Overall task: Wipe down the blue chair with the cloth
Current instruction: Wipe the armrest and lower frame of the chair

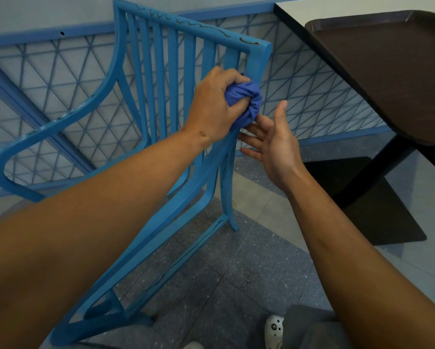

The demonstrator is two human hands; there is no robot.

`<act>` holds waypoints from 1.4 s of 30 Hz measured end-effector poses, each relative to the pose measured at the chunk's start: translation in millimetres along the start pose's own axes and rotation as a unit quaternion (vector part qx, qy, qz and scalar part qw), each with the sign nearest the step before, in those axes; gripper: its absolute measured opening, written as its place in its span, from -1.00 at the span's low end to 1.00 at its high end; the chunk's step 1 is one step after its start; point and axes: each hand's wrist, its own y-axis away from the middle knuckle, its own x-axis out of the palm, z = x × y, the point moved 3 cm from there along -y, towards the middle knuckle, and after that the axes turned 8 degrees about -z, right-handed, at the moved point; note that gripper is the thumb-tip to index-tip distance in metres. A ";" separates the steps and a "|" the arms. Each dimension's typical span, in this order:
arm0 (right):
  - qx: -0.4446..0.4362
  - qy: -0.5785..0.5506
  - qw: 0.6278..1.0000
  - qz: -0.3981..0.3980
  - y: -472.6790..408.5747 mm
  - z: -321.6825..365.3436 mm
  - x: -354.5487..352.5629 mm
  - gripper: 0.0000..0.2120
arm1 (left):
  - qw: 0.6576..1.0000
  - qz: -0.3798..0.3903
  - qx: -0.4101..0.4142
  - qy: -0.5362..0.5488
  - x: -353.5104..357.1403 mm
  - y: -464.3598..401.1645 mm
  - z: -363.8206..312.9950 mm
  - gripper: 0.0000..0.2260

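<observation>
While your right hand (pixel 271 144) hangs released, fingers straight and spread just under the cloth (pixel 246 102), your left hand (pixel 216 104) clenches that bunched cloth against the chair (pixel 158 79) at its back's right post (near the top corner). Beyond, a dark tray (pixel 392 69) sits on the surface (pixel 294 11).

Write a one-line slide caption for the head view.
Left hand presses bunched cloth against blue chair back post; right hand open beside it.
</observation>
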 end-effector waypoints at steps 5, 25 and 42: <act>0.023 -0.046 0.999 -0.014 0.2 -3.2 -0.5 -0.22 | 0.998 0.054 -0.035 0.006 -5.0 32.0 22.2 -0.82; -0.003 0.040 0.999 -0.031 21.5 -13.2 7.1 -0.24 | 0.982 0.172 -0.050 -0.059 -39.6 93.9 46.1 -0.83; -0.011 0.058 0.998 -0.015 18.4 -19.2 4.8 -0.24 | 0.978 0.179 -0.087 -0.055 -34.3 87.9 43.7 -0.90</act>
